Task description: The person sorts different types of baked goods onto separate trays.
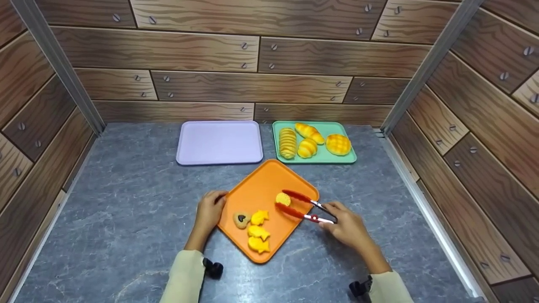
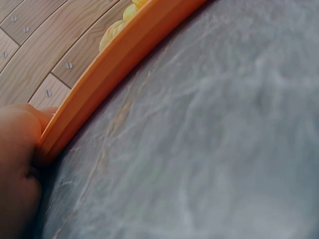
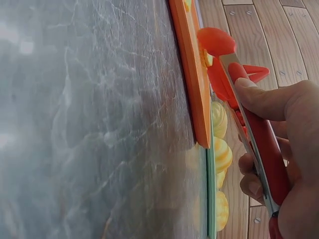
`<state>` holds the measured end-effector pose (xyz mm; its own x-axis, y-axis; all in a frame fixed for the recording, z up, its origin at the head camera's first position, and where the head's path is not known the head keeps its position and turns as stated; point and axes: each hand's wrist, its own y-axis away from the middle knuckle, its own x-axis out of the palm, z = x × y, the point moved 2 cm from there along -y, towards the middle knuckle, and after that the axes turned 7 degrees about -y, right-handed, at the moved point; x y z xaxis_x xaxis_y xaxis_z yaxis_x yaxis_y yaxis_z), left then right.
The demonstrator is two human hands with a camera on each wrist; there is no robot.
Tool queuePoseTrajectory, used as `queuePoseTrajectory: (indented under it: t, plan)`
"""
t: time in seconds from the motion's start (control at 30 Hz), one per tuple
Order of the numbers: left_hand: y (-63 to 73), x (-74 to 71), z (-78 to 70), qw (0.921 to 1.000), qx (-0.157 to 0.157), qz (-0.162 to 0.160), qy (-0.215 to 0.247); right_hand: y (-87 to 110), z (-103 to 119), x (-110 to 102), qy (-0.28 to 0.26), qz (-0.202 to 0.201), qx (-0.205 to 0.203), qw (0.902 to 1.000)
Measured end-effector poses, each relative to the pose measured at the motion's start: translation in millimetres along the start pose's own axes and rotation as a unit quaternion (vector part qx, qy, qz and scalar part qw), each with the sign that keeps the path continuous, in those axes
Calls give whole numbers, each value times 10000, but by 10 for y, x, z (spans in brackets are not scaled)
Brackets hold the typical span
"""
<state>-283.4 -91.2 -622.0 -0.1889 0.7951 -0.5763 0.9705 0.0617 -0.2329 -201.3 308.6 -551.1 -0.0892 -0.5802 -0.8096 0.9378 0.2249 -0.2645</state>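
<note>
My right hand [image 1: 347, 225] grips a pair of red-tipped tongs [image 1: 301, 215], whose arms are spread. Between the tong tips lies a round yellow cookie [image 1: 283, 198] on the orange tray [image 1: 257, 181]. At the tray's left corner, my left hand [image 1: 209, 210] holds the rim; the left wrist view has the hand [image 2: 20, 159] at the tray's corner. On the lower part of the tray sit a heart-shaped cookie [image 1: 241, 219] with a dark centre and three yellow fish-shaped pieces [image 1: 258, 232] in a column. The right wrist view shows the thumb along the red handle [image 3: 266, 154].
Behind the orange tray, a lilac tray [image 1: 220, 143] lies at the left with nothing on it. Beside it a green tray [image 1: 332, 160] bears several breads, among them a croissant [image 1: 309, 132] and a round bun [image 1: 338, 144]. Wood-patterned walls [image 1: 202, 86] enclose the grey table [image 1: 122, 210].
</note>
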Motion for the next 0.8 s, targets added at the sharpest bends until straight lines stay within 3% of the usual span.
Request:
queuePoseTrajectory:
  t: [0.4,0.8]
  plan:
    - [0,2,-4,9998,183,-84,-35,-243,92,90,-391,162,253,9988]
    - [-3,0,0,9999,129,-58,7,-480,142,256,-677,-89,412,9968]
